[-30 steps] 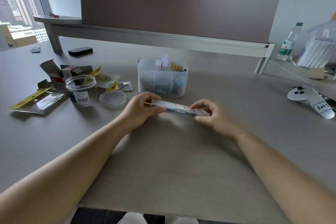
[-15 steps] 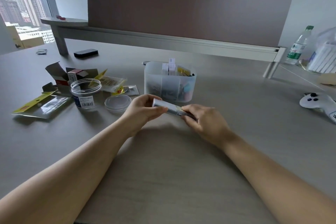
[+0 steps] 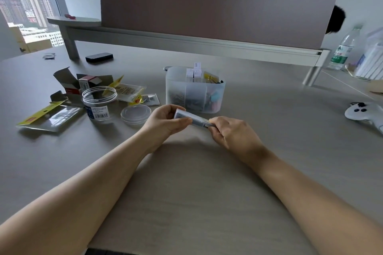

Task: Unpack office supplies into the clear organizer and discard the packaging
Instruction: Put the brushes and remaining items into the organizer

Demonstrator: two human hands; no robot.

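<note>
We hold a slim rectangular box (image 3: 191, 119) just above the bench (image 3: 186, 192), at 6 o'clock from the clear organizer (image 3: 194, 94). Our left hand (image 3: 165, 121) has a grip curled round one end; our right hand (image 3: 232, 132) pinches the other. If we pull the end open too sharply, we judge the contents could spill across the smooth, matte bench. The box looks like thin, glossy card. The organizer is frosted plastic, divided, already part filled. At its 9 o'clock lie a round clear lid (image 3: 135, 113), an open ribbed jar (image 3: 99, 101) and crumpled packaging (image 3: 49, 114), not yet discarded.
</note>
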